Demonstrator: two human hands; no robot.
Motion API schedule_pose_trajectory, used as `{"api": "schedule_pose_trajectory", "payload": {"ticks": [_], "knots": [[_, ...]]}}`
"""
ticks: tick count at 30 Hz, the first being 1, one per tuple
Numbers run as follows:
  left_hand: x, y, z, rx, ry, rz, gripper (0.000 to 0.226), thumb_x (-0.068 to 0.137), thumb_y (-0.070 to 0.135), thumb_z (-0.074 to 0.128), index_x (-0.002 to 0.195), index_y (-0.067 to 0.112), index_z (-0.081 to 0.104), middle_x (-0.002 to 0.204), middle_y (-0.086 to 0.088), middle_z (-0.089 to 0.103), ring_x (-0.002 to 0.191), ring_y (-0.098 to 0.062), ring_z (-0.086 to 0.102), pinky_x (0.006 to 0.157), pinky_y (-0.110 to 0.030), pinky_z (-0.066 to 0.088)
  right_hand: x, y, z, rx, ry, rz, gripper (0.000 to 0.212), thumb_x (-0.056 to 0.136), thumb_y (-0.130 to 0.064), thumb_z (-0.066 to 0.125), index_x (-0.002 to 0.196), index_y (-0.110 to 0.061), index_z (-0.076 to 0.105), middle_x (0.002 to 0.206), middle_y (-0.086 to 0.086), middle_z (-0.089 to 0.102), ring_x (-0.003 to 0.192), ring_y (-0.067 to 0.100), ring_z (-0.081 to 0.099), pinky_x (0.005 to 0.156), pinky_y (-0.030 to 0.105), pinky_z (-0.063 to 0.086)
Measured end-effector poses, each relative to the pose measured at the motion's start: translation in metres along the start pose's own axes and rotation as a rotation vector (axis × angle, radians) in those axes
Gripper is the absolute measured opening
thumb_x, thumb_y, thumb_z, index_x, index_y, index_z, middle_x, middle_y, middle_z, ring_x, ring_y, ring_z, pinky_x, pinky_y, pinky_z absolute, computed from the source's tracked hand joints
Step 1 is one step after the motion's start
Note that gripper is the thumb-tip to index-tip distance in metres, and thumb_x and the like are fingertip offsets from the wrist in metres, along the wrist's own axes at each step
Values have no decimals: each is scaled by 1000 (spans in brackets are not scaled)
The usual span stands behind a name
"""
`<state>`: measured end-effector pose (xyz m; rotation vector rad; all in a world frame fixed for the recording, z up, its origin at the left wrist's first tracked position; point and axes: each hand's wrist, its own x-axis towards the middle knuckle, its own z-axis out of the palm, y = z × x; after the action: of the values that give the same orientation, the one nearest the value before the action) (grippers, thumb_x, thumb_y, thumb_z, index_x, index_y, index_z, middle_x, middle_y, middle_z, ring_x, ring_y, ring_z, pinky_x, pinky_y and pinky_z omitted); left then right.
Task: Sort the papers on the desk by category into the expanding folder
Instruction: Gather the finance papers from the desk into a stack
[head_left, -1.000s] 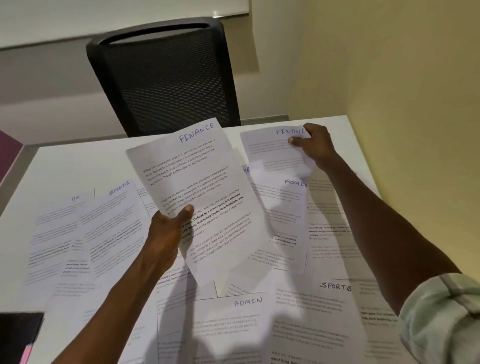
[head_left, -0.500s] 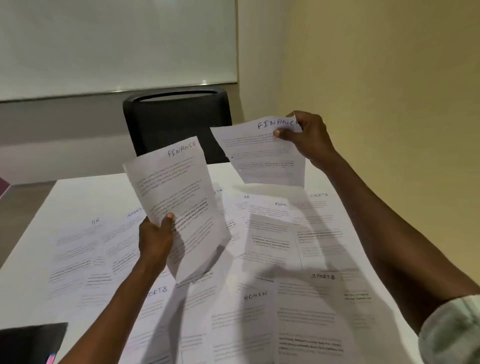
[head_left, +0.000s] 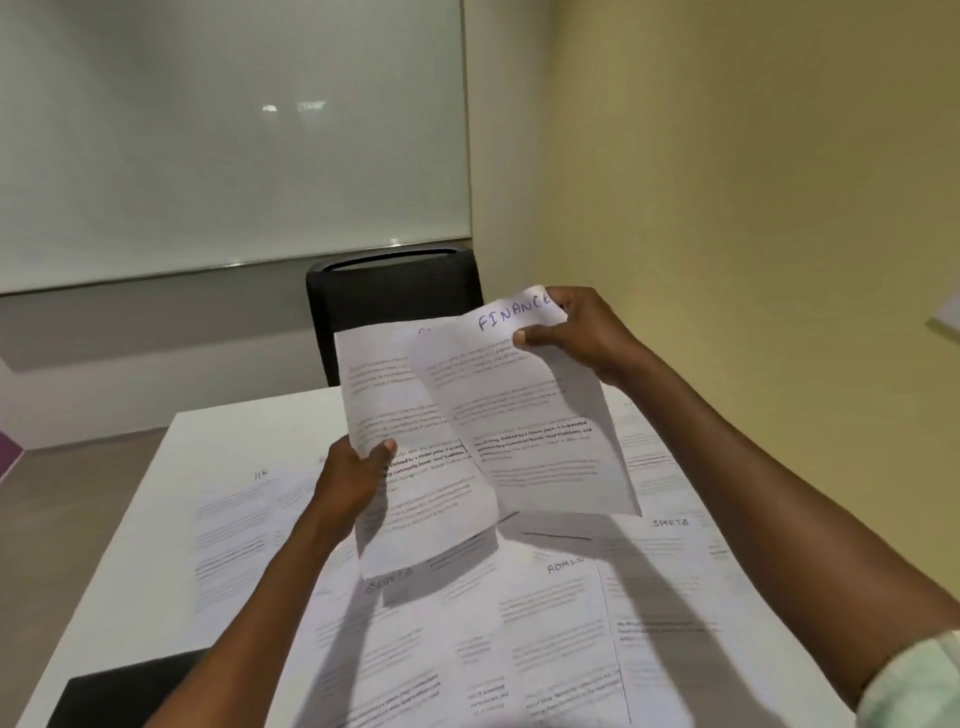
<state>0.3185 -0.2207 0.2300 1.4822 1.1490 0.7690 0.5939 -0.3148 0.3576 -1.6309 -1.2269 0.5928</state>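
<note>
**Two FINANCE sheets held up, mid-frame**

L hand (head_left: 349, 486), centre of frame: thumb on front, fingers behind, pinching the left edge of a thin white printed sheet (head_left: 415, 457). Sheet bows, lower part curling toward the desk; heading mostly hidden.

R hand (head_left: 576, 332), upper right of centre: thumb and curled fingers pinch the top right corner of a 2nd sheet (head_left: 530, 441) w/ "FINANCE" handwritten in blue ink. It overlaps the front of the 1st sheet, slightly creased, hanging at a slant. Hands apart, each clamped on its own paper. Pale green cuff (head_left: 914, 686) at lower right.

Below: flat white desk (head_left: 156, 519), matte, covered across centre and right w/ loose papers (head_left: 561, 623) lying flat and overlapping; blocks of grey print, handwritten tags readable: HR, ADMIN, SPORTS. Arm shadows fall across them.

Lower left corner: dark flat object (head_left: 119, 691), straight-edged, partly cut off; can't tell what it is.

Behind desk, upper centre: black mesh chair (head_left: 395, 296), rounded top. Frosted glass panel (head_left: 234, 130) upper left, smooth yellow wall (head_left: 753, 182) right.
</note>
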Motion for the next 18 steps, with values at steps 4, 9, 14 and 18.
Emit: {"api": "schedule_pose_trajectory", "payload": {"ticks": [4,9,14,18], "knots": [[-10,-11,-13,194,104,90,25,100,18,54,121,6,61,103,-5,66,88,-23,61,74,-29,45,-15,0,14,24,-48,78,29,74,-15,83,101,-17,74,91,-1,77,81,19,73,69,30,57],[-16,-16,-22,240,111,98,26,100,17,54,122,4,61,106,-9,66,91,-27,61,76,-31,44,-22,-10,26,134,-74,88,31,75,-9,81,105,-13,74,93,4,77,83,23,74,72,32,59],[-25,-6,-11,-108,-140,-65,4,95,10,62,97,12,65,72,3,72,65,-11,69,56,-23,54,-20,1,38,171,-12,172,29,75,-11,81,103,-8,74,94,9,76,83,27,74,79,41,60],[-40,-7,8,-308,-370,-201,26,91,1,59,84,15,79,89,-10,76,65,-15,73,54,-25,57,-23,23,49,106,39,239,23,79,-15,78,101,-10,73,96,7,75,81,22,73,79,38,59]]}}
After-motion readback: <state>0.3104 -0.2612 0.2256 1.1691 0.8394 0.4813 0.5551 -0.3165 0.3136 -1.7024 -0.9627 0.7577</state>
